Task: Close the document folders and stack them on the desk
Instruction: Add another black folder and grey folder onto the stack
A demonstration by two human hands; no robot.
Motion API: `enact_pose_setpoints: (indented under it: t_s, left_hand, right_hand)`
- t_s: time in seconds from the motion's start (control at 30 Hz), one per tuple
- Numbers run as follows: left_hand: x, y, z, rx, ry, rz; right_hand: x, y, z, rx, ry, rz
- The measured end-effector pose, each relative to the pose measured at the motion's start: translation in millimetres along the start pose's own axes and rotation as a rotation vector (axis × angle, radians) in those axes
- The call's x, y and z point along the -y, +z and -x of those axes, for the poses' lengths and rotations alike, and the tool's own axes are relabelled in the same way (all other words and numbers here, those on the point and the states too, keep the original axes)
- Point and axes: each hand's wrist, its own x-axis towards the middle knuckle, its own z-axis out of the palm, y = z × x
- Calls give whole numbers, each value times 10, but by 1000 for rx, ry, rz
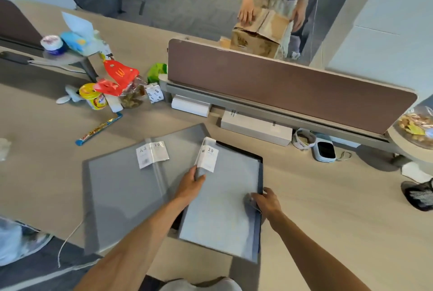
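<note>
Hands both grip the closed grey folder (pixel 222 199): left hand (pixel 191 184) at its spine, right hand (pixel 267 201) on the edge. Square it over the open folder (pixel 121 187) on the bench (pixel 328 208) first, I'd say.

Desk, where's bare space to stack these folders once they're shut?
The widest bare patch lies right of the folder in the right hand, bordered by the white boxes and the small white device at the divider. Another lies left of the open grey folder, below the candy tube. The snack cluster around the yellow jar is crowded.
</note>
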Motion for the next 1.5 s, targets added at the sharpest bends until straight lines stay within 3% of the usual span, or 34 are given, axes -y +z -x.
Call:
enact_pose_setpoints:
  t_s: [0.13,0.43,0.57,0.8,1.2,1.37,1.5]
  left_hand:
    - [252,-235,-255,67,-21,-349]
    - [284,-216,-245,208,-211,217]
    - [227,-50,-207,250,-201,290]
    - [-99,609,-61,426,-194,300]
    - [-493,2726,422,443,-32,-111]
    - [-561,3052,465,475,-76,-364]
    - [-562,2996,361,475,3,-433]
  right_hand:
    - [124,269,21,-66,7,61]
    - [104,296,105,-89,11,8]
    - [-18,104,168,-76,29,-50]
    - [-439,-575,280,-253,38,-121]
    - [-1365,-2301,387,-499,186,-120]
    - [-1570,-2606,150,-448,244,111]
    - [-1335,-2517,237,-432,247,332]
